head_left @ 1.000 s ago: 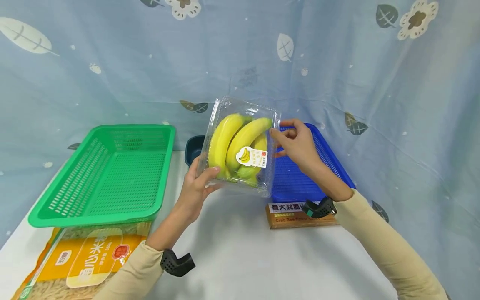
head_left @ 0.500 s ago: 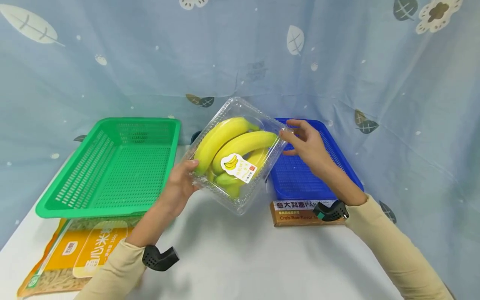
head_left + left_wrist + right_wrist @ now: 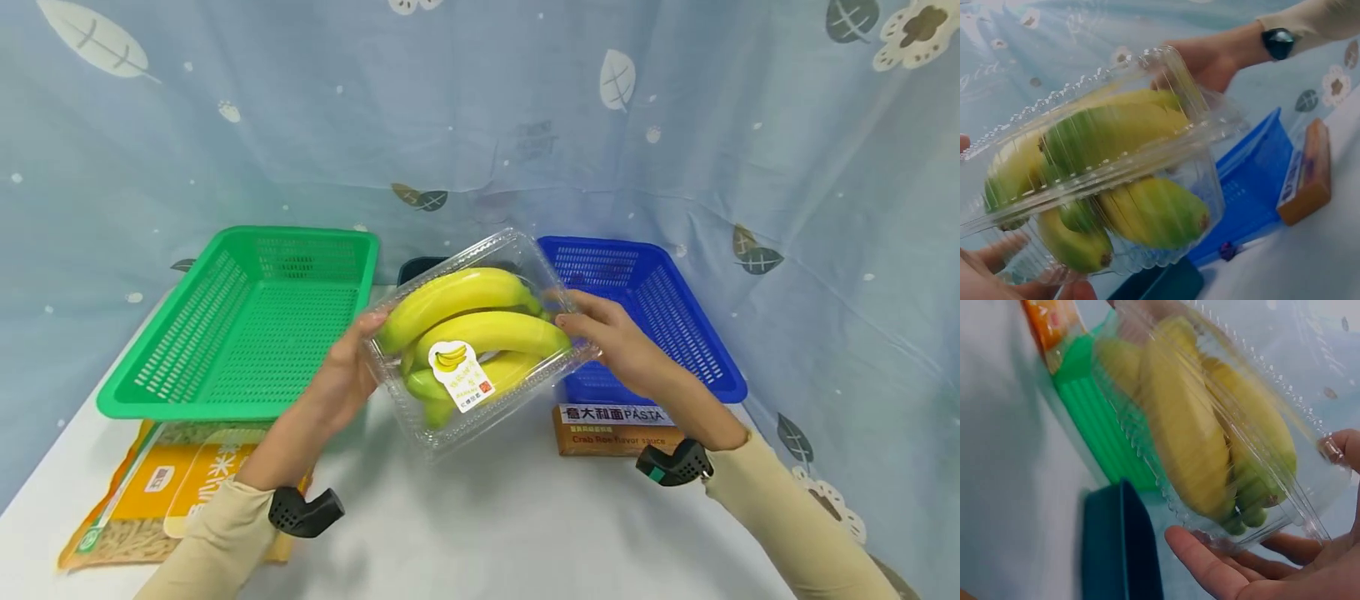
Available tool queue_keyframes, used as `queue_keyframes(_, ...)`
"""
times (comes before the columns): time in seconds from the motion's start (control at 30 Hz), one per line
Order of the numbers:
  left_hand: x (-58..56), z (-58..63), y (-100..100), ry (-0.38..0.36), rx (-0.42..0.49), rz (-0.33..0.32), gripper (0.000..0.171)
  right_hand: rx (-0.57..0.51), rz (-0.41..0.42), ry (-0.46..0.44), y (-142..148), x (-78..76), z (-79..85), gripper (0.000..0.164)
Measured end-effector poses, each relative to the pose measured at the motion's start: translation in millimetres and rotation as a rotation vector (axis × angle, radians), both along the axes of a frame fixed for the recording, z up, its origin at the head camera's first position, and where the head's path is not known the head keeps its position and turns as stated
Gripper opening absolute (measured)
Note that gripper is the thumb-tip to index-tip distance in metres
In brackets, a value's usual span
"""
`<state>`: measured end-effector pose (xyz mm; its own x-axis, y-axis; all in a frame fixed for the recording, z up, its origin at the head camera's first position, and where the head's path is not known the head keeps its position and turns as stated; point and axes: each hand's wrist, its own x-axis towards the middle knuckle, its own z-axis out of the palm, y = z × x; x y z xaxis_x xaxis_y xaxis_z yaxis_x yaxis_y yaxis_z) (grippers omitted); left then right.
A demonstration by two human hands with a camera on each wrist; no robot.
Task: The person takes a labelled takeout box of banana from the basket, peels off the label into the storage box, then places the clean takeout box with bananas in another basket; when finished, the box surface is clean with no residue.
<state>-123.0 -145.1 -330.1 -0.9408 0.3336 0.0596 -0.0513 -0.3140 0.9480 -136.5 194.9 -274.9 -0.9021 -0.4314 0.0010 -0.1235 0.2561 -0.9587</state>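
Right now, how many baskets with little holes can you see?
2: the green basket on the left, and the blue basket on the right, partly behind the banana box.

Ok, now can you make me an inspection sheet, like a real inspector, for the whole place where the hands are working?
Surface: white table, with shadows under the hands.
Job's things: clear box of bananas, tilted, held above the table; a white label on it.
Clutter: green basket at left, with an orange bag in front; blue basket at right, with a pasta box in front; dark teal container behind the bananas, partly hidden.
Hands: left hand and right hand grip opposite ends of the box.
Cables: nothing seen.
Surroundings: blue curtain with leaves and flowers.
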Motion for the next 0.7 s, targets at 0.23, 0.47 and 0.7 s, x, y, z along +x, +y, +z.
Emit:
queue_keyframes(0.23,4.3,-3.1,-11,-0.049,0.093,0.007,0.058,-0.022,-0.039,-0.046,-7,23.0,-18.0,0.056)
queue_keyframes(0.47,16.3,-5.0,-11,-0.018,0.203,0.072,0.054,-0.093,-0.142,-0.119,-16,40.4,-29.3,0.056)
queue_keyframes(0.7,31.1,-16.9,-9,-0.037,0.011,0.089,0.072,-0.033,-0.207,-0.144,-22,53.9,-41.8,0.057)
